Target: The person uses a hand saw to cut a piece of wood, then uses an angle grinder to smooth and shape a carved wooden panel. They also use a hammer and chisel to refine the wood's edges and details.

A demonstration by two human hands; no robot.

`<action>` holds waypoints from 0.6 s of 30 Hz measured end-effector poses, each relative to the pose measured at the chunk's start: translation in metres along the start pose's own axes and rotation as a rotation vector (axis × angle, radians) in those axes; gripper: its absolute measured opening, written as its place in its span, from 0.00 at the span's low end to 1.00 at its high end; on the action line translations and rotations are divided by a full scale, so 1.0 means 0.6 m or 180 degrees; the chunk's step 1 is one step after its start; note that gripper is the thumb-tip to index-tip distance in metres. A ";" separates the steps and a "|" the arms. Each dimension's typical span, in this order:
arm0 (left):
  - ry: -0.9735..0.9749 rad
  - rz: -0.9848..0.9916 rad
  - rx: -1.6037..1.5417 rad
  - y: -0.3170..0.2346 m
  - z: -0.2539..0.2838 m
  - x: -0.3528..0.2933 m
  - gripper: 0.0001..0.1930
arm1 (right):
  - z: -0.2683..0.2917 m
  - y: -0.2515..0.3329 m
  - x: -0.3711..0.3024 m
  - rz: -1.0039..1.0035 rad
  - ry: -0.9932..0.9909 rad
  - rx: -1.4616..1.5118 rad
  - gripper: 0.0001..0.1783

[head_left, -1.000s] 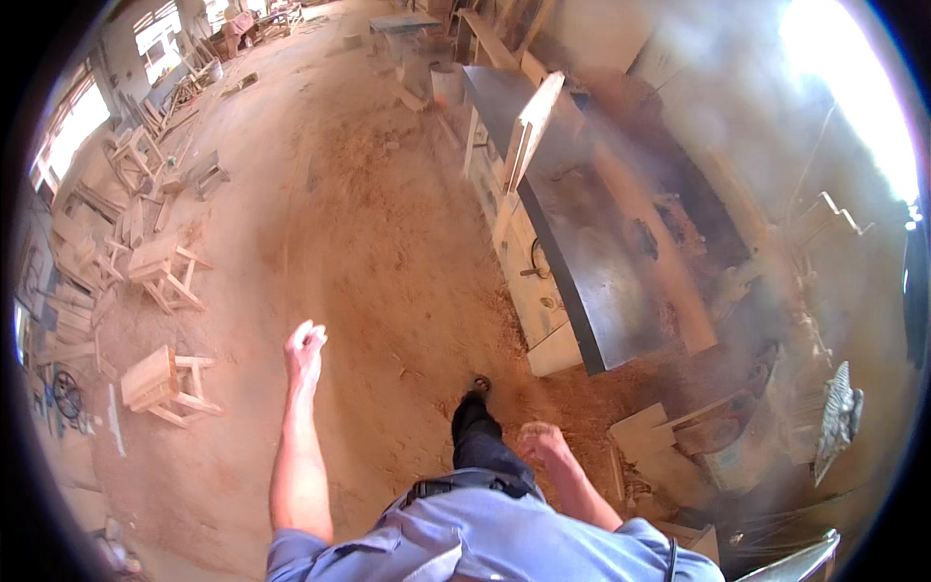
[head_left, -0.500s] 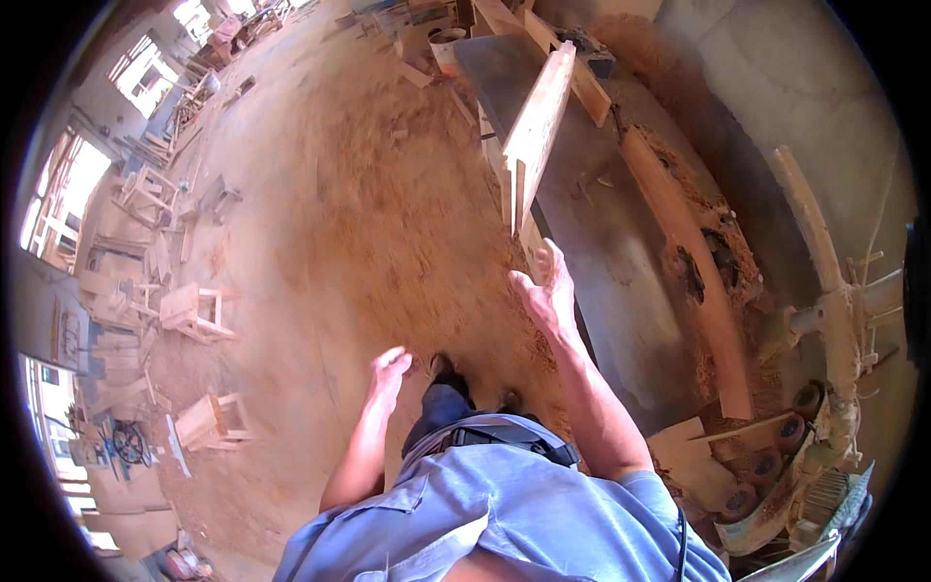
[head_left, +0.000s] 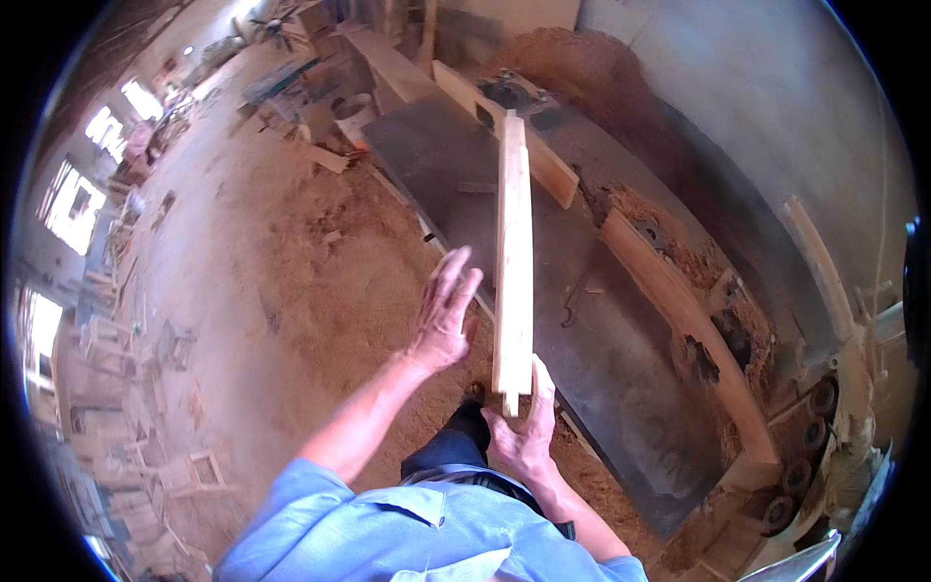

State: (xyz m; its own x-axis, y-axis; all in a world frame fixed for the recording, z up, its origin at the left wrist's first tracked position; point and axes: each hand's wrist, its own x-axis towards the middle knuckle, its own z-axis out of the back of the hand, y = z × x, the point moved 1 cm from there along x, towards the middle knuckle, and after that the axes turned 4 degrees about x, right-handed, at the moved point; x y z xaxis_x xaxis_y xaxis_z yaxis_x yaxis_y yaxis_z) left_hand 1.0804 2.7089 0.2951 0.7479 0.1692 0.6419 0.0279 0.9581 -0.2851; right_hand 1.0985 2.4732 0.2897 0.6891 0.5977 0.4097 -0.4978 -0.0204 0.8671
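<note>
A long pale wooden board (head_left: 513, 252) with a narrow tongue at its near end points away from me above a dark metal machine table (head_left: 621, 388). My right hand (head_left: 525, 432) is at that near end, thumb on the left side and fingers on the right, gripping it. To the left of the board, my left hand (head_left: 448, 315) is raised with its fingers apart. It holds nothing, and a gap separates it from the wood.
A long wooden fence (head_left: 679, 310) crosses the table, with sawdust (head_left: 582, 73) heaped behind. A bucket (head_left: 354, 116) and offcuts lie beyond its far left end. Wheels (head_left: 795, 475) stand at right. Wooden stools (head_left: 199, 472) line the left side of the dusty floor.
My view has turned toward the machine table. My right hand has closed on the board's near end, and the board now points straight ahead. My left hand has risen and opened beside it.
</note>
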 end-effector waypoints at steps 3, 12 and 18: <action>0.0741 -0.1129 0.0350 0.065 -0.003 0.116 0.50 | -0.024 0.009 0.019 -0.0113 -0.0390 -0.0394 0.42; 0.2329 -0.2371 0.0179 0.124 -0.037 0.343 0.26 | -0.094 0.025 0.045 -0.1291 -0.1352 -0.0312 0.31; 0.2750 -0.3636 -0.0319 0.082 -0.050 0.416 0.15 | -0.093 0.078 0.041 -0.1525 -0.2418 -0.0039 0.33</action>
State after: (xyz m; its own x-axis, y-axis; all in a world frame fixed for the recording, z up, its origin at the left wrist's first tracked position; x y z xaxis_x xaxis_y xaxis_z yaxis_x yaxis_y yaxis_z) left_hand 1.2885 2.7916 0.4197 0.4444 -0.8934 -0.0659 0.8956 0.4447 0.0108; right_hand 1.0628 2.5315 0.3243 0.9847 -0.1516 0.0855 -0.0698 0.1061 0.9919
